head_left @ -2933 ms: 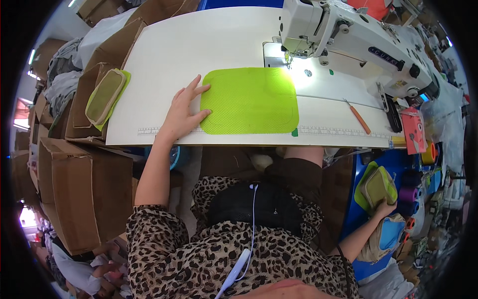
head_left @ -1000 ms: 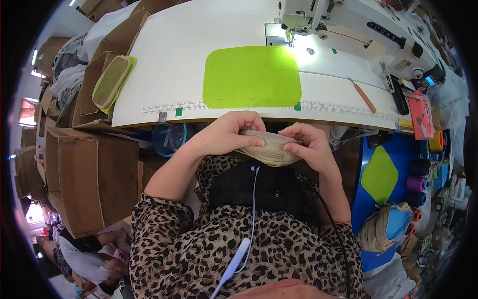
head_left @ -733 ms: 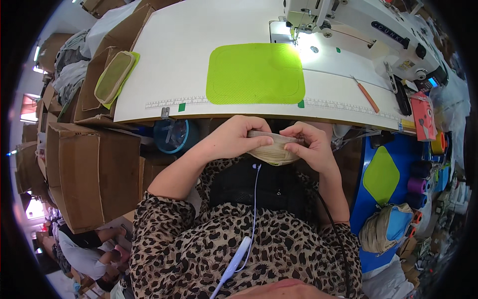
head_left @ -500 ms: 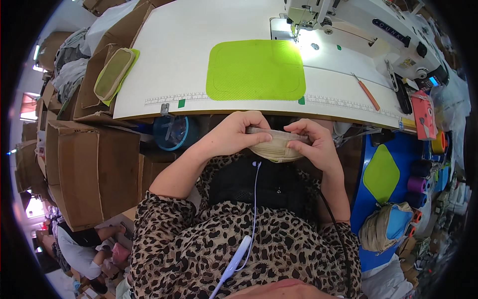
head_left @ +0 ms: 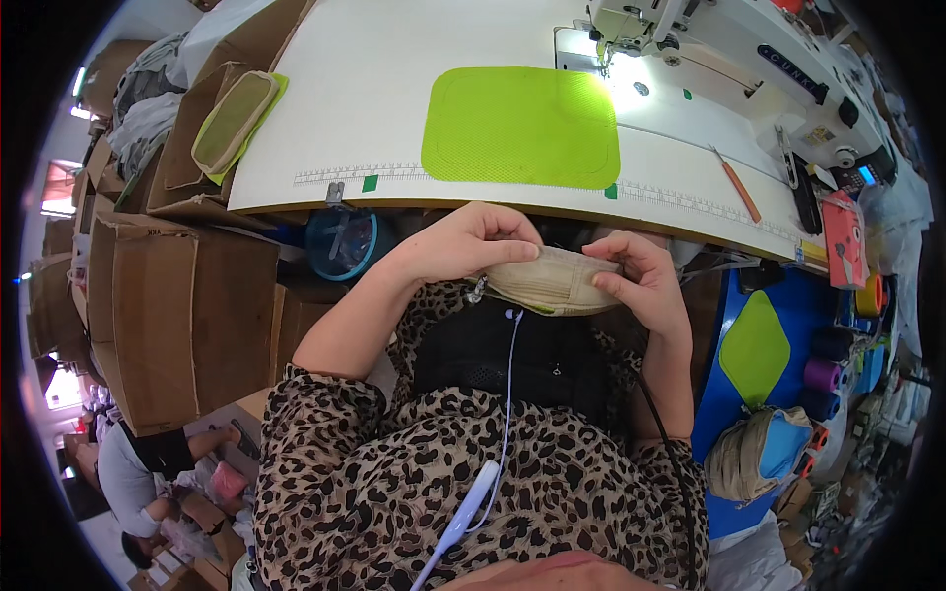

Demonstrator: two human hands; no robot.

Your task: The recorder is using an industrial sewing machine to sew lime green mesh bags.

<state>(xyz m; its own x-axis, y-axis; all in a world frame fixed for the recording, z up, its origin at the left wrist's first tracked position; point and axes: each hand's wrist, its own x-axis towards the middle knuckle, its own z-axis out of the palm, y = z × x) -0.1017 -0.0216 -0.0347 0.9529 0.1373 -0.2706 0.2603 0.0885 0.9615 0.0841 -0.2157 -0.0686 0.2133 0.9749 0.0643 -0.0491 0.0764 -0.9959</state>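
Observation:
In front of my body, just below the table edge, I hold a beige sewn fabric piece [head_left: 557,282] with a curved shape and a bit of green at its lower edge. My left hand [head_left: 478,244] pinches its left end between thumb and fingers. Its right end is in the grip of my right hand [head_left: 642,281]. A small shiny piece [head_left: 477,290] hangs beside the left end; its kind is unclear. Beyond my hands, a green rounded mesh-like panel [head_left: 522,128] lies flat on the white table [head_left: 365,108], reaching the lit needle area of the sewing machine [head_left: 631,34].
An orange-handled pointed tool [head_left: 737,185] lies to the right. Cardboard boxes [head_left: 163,320] stand at left, one carrying a beige-edged green piece [head_left: 235,128]. A blue surface [head_left: 719,394] at right bears another green panel [head_left: 756,347] and beige fabric pieces [head_left: 754,458]. Another person [head_left: 138,483] is at lower left.
The fabric piece has turned and is held more stretched out, with my right hand farther right. The small shiny piece now shows at its left end. The whole view has shifted slightly.

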